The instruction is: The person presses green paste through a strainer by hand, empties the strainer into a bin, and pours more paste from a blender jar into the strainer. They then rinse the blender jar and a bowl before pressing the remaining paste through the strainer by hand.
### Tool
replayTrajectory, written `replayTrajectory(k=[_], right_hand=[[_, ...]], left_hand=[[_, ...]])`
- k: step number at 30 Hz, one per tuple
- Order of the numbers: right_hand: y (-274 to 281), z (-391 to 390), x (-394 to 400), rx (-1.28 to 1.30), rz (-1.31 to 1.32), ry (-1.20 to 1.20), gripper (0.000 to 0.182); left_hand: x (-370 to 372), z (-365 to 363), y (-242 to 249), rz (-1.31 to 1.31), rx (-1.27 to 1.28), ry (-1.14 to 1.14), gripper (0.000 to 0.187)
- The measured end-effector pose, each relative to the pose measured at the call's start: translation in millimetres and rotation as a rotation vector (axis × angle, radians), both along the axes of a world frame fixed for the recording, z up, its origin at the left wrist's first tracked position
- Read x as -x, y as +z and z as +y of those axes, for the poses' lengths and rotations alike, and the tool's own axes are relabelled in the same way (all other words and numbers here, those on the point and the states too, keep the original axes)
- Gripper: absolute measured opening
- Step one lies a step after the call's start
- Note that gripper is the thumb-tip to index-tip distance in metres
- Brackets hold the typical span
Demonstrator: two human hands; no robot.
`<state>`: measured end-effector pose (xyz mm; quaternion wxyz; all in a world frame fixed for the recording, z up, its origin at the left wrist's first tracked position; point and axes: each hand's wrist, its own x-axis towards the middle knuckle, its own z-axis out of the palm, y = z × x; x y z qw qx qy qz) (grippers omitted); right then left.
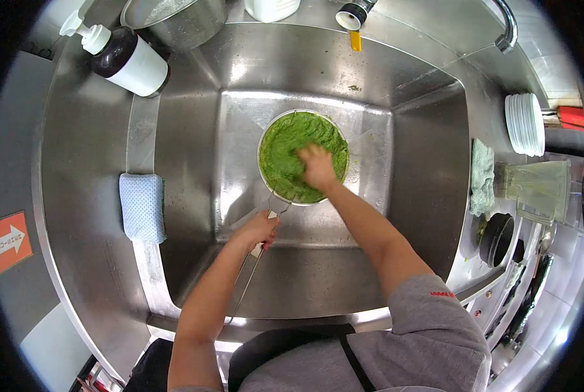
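Observation:
A round strainer (262,171) with a long wire handle is held over the bottom of a steel sink (305,277). Thick green puree (292,140) fills the strainer. My left hand (259,230) is closed around the strainer's handle, close to the rim. My right hand (317,163) presses into the puree, its fingers blurred by motion and partly sunk in the green. Whether those fingers grip anything, I cannot make out.
A pump bottle (132,62) and a metal pot (187,26) stand at the back left. A folded blue cloth (142,208) lies on the left ledge. On the right are stacked plates (524,124), a green cloth (482,176) and a blender jar (541,189). A faucet (507,36) overhangs the back right.

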<state>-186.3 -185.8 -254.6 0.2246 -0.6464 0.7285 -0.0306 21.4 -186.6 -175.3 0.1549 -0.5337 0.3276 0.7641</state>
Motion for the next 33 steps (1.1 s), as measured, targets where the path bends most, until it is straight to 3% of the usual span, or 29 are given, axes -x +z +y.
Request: replayTrajectory(k=[2, 6, 8, 9, 10, 12, 14, 16, 18, 20, 21, 22, 24, 26, 28, 32, 33], right_hand=[[-19, 0, 3, 0.101, 0.04, -0.136, 0.057], [-12, 9, -2, 0.059, -0.095, 0.158, 0.056], [14, -3, 12, -0.098, -0.088, 0.022, 0.059], [7, -5, 8, 0.013, -0.075, -0.183, 0.056], [-1, -4, -1, 0.019, -0.076, -0.184, 0.056], [-11, 5, -18, 0.056, -0.147, 0.065, 0.053], [-10, 12, -5, 0.136, -0.2, 0.137, 0.052], [2, -8, 14, 0.012, -0.014, -0.192, 0.056], [-9, -1, -8, 0.003, 0.077, -0.239, 0.055], [-16, 8, -16, 0.157, -0.133, 0.12, 0.053], [-1, 3, 1, -0.007, -0.07, 0.187, 0.054], [-8, 1, 4, -0.007, -0.077, 0.189, 0.054], [-13, -7, 4, 0.129, 0.134, -0.192, 0.054], [-5, -1, -1, 0.013, 0.06, -0.098, 0.052], [4, 5, 0, 0.038, -0.047, 0.179, 0.051], [-6, 2, -5, 0.058, 0.124, -0.094, 0.05], [-5, 5, -11, -0.013, 0.026, 0.099, 0.049]], left_hand=[[-1, 4, -6, -0.005, 0.008, 0.002, 0.018], [-2, 1, -7, 0.008, 0.009, -0.022, 0.017], [-3, 6, -10, -0.001, 0.008, -0.017, 0.016], [-3, 4, -12, 0.002, 0.02, -0.015, 0.016], [-3, 2, -13, 0.002, 0.026, -0.016, 0.016], [-3, 4, -13, 0.004, 0.031, -0.028, 0.015], [-4, 6, -10, 0.01, 0.015, -0.021, 0.015], [-4, 0, -8, 0.017, 0.029, -0.019, 0.016], [-1, 2, -10, 0.01, 0.02, -0.046, 0.015], [0, 1, -9, 0.012, 0.024, -0.042, 0.015], [-3, 3, -8, 0.003, 0.029, -0.034, 0.016], [-4, 5, -9, -0.005, 0.028, -0.032, 0.016], [0, 3, -11, -0.003, 0.052, -0.06, 0.016], [-2, -2, -7, 0.003, 0.03, -0.063, 0.016], [-1, 5, -7, 0.003, -0.009, -0.049, 0.016], [-2, 0, -9, 0.026, 0.036, -0.036, 0.018], [-3, 0, -6, 0.017, 0.048, -0.043, 0.02]])
